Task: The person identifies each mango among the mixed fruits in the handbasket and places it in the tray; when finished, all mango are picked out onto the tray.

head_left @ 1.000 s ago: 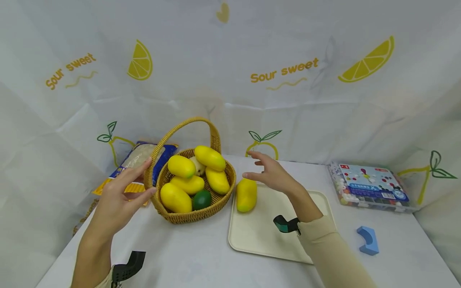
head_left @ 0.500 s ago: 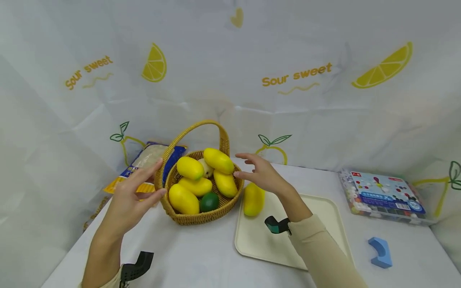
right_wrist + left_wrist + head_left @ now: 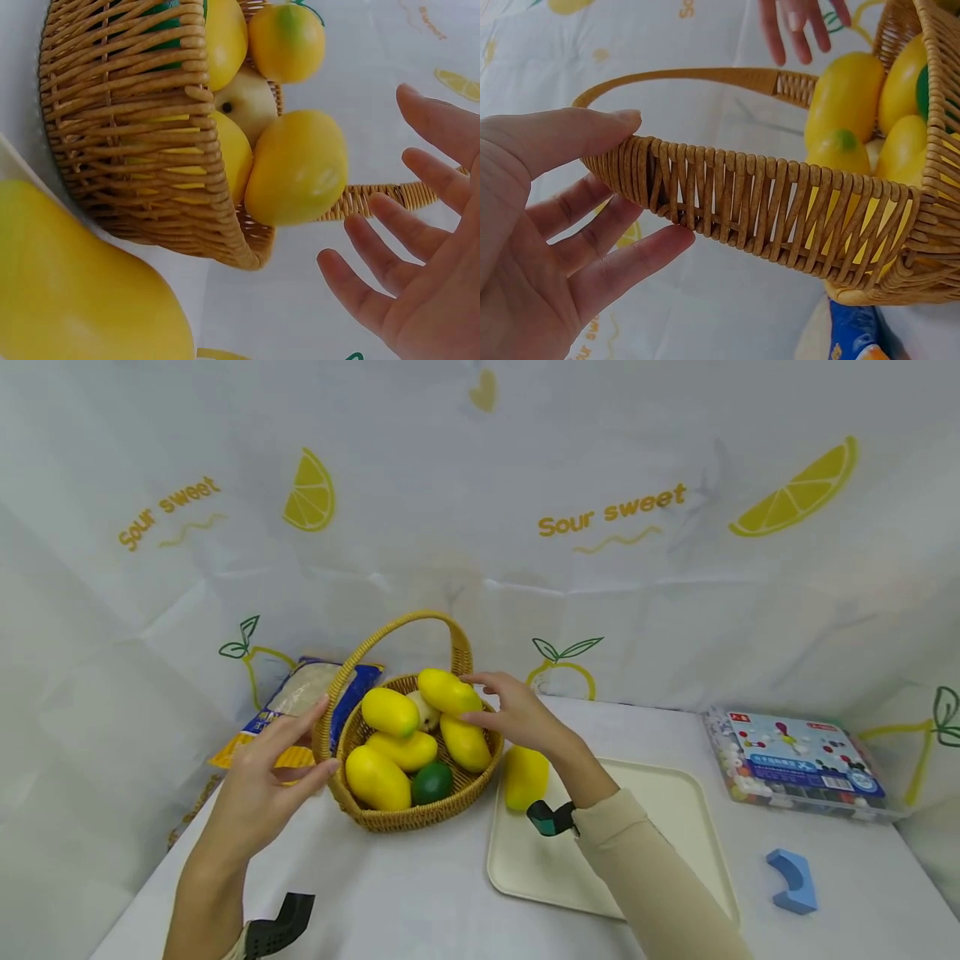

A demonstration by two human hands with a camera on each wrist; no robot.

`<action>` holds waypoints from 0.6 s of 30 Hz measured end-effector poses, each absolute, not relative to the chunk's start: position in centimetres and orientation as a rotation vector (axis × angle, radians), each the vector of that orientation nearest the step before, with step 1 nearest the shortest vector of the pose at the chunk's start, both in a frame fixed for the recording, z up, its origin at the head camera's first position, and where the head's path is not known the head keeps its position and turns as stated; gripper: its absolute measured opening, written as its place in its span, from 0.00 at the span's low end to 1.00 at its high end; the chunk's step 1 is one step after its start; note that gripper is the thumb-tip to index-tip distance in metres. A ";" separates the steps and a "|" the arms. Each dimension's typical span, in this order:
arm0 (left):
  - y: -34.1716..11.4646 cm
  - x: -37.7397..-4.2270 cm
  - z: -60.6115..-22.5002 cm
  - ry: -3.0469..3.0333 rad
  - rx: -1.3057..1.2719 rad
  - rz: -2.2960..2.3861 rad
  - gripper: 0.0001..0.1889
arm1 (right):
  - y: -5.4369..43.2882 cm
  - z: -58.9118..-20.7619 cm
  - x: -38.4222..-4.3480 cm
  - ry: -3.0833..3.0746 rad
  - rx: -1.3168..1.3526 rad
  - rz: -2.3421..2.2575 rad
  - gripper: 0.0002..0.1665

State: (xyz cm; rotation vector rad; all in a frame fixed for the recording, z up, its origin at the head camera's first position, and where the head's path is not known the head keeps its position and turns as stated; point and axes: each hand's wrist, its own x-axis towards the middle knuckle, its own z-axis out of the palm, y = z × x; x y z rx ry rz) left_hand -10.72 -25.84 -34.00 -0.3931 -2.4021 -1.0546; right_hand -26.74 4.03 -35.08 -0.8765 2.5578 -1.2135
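A wicker basket point(image 3: 420, 818) holds several yellow mangoes, a dark green fruit point(image 3: 432, 783) and a pale round fruit point(image 3: 424, 712). My left hand point(image 3: 258, 789) holds the left side of its arched handle point(image 3: 742, 202), thumb above and fingers below in the left wrist view. Over the basket's right rim reaches my right hand point(image 3: 517, 714), its fingers spread around the outer end of the topmost mango point(image 3: 444, 691). The right wrist view shows a gap between those fingers and that mango point(image 3: 296, 169). Another mango point(image 3: 525, 779) lies on the cream tray point(image 3: 536, 872).
Behind the basket on the left lies a blue and yellow bag point(image 3: 300, 689) with pale contents. A clear plastic box point(image 3: 802, 756) with a printed label stands at the back right, with a blue arch-shaped block point(image 3: 795, 883) in front. White cloth hangs behind.
My right hand has moved left, from above the tray's mango to the topmost mango in the basket. My left hand stays at the handle. The head view has shifted slightly.
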 end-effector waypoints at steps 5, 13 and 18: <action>-25.8 -10.8 -33.9 -2.378 -0.412 -1.049 0.44 | 3.0 -34.9 -27.0 2.566 -0.867 -1.189 0.36; -25.7 -10.8 -33.9 -2.388 -0.411 -1.058 0.44 | 2.2 -35.5 -28.0 2.573 -0.847 -1.154 0.35; -25.9 -10.8 -33.9 -2.392 -0.405 -1.058 0.44 | 1.3 -36.2 -28.6 2.627 -0.807 -1.092 0.34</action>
